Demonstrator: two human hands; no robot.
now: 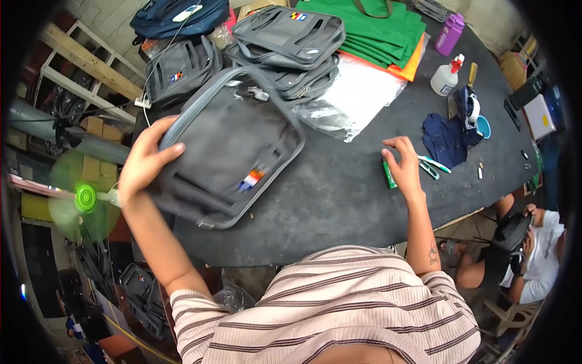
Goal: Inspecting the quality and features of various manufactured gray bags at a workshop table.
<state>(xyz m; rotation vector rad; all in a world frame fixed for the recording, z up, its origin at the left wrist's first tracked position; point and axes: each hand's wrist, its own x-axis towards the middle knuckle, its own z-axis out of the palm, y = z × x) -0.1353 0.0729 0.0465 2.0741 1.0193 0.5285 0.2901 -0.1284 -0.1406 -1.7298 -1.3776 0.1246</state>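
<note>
Left hand on grey bag; right hand at green marker.

The left hand (144, 162), grip grasping the rim of the grey zip bag (233, 151), holds it tilted near the table's (339, 200) left edge. The right hand (403, 165), grip released with fingers spread, rests on the table touching a green marker (388, 175) towards the near edge. More grey bags (288, 45) are stacked at the far edge, beside folded green cloth (376, 30). A white spray bottle (447, 76) stands near the far right.
</note>
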